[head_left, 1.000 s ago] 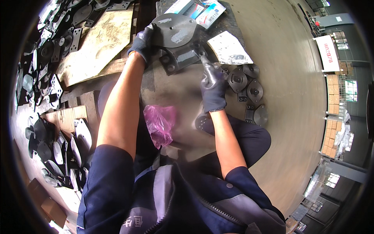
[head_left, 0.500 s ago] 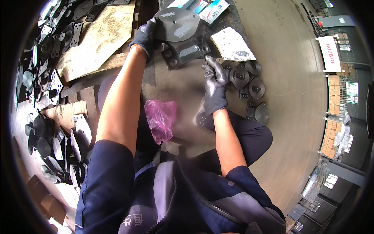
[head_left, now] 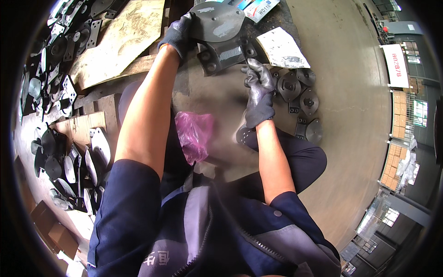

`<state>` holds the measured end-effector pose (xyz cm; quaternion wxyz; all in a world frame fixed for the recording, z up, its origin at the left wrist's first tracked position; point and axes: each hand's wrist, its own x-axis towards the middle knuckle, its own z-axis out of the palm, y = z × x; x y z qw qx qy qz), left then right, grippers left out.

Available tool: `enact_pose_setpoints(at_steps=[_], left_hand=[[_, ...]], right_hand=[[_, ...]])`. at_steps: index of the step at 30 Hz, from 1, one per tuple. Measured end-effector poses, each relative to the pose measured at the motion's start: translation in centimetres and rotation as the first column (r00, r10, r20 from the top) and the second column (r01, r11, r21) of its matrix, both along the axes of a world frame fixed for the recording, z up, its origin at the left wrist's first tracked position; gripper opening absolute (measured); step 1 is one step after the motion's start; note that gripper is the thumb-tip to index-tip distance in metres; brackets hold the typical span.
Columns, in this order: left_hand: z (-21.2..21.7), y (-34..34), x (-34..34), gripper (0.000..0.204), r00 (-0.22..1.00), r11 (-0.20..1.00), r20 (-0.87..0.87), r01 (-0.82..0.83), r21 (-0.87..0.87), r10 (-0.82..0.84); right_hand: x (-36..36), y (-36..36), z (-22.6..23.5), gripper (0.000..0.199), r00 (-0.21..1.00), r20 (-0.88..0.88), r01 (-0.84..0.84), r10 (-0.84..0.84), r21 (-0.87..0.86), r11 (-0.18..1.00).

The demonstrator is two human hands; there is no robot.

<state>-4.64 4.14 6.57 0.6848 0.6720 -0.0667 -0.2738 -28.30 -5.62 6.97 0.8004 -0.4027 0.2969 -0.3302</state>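
Observation:
A dark grey metal part, with a round plate [head_left: 220,28] joined to a flange with bolt holes [head_left: 227,56], sits tilted at the front of a dark work surface. My left hand [head_left: 181,35], in a dark glove, is closed on the left edge of the round plate. My right hand [head_left: 259,85], gloved with a grey coated palm, is just below the flange's right end. Its fingers are curled with thumb and fingertips together; whatever is in them is too small to make out. A smudged white sheet [head_left: 282,48] lies to the right of the part.
Several finished-looking metal parts [head_left: 290,87] lie on the floor at right. More parts are piled at far left [head_left: 55,60] and lower left [head_left: 57,168]. A wooden board [head_left: 122,41] lies at upper left. A pink plastic bag [head_left: 194,137] is between my legs.
The whole view has shifted slightly, carrying the scene up and right. My left hand keeps its hold on the plate. The right hand's fingers have curled in a little more near the flange.

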Motion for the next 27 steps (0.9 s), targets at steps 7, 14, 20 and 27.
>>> enact_pose_setpoints(at_steps=[7,14,20,27], left_hand=[[0.4,-0.2,-0.3,0.053,0.998,1.0,-0.052,-0.019,0.023,0.02],[-0.1,-0.2,-0.1,0.051,0.995,0.998,-0.094,-0.032,-0.045,0.028],[-0.1,0.0,-0.1,0.05,0.996,0.999,-0.088,-0.015,-0.029,0.013],[0.3,-0.1,-0.4,0.049,0.998,0.998,-0.065,-0.015,-0.062,0.011]], right_hand=[[-0.3,1.1,-1.1,0.024,0.996,-0.084,-0.012,-0.021,-0.378,0.926],[-0.1,1.7,-1.5,0.028,0.988,-0.157,-0.06,-0.014,-0.461,0.885],[-0.1,2.5,-1.6,0.028,0.993,-0.119,-0.081,0.025,-0.493,0.866],[-0.2,3.1,-1.4,0.023,0.985,-0.162,-0.129,0.059,-0.463,0.877]])
